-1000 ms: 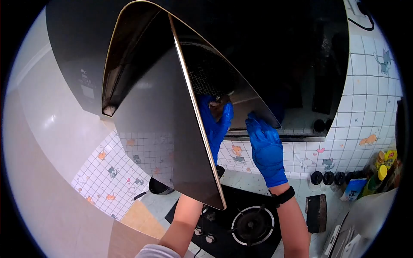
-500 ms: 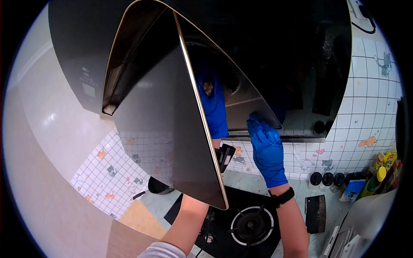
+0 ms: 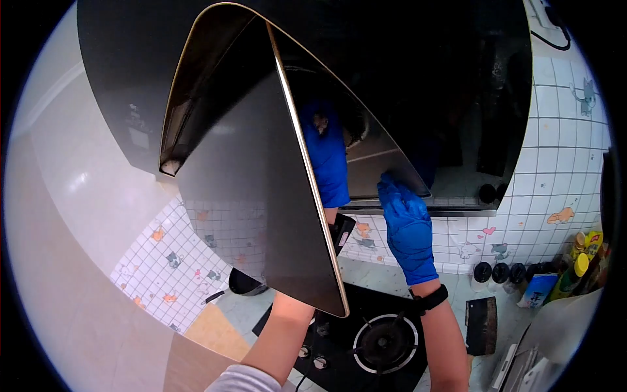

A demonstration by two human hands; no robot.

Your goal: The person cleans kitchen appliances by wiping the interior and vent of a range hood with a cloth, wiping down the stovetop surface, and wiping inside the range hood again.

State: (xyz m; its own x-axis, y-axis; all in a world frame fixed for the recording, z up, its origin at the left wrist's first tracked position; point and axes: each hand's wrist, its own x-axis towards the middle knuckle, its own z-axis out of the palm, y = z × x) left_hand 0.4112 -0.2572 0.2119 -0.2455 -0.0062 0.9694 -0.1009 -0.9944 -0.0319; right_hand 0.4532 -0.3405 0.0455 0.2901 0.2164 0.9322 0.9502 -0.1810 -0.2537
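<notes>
A black range hood (image 3: 457, 85) fills the upper view, its glossy front panel (image 3: 228, 170) swung out on the left with a gold-coloured rim. Behind that panel, my left hand (image 3: 328, 163) in a blue rubber glove reaches up into the hood opening. A small greyish-brown, dirty-looking patch (image 3: 320, 123) shows at its fingers; I cannot make out what it is, and part of the hand is hidden by the panel. My right hand (image 3: 408, 222), gloved in blue too, has its fingers curled together at the lower right edge of the opening.
Below is a black gas stove (image 3: 385, 343) with a round burner. A black pan (image 3: 245, 282) sits left of it. Jars (image 3: 482, 274), bottles (image 3: 575, 268) and a dark flat plate (image 3: 481, 325) are on the right-hand counter. Cat-patterned tiles (image 3: 562, 163) cover the wall.
The whole view has shifted slightly to the right. Both hands stay in nearly the same places against the hood, and the panel remains swung out.
</notes>
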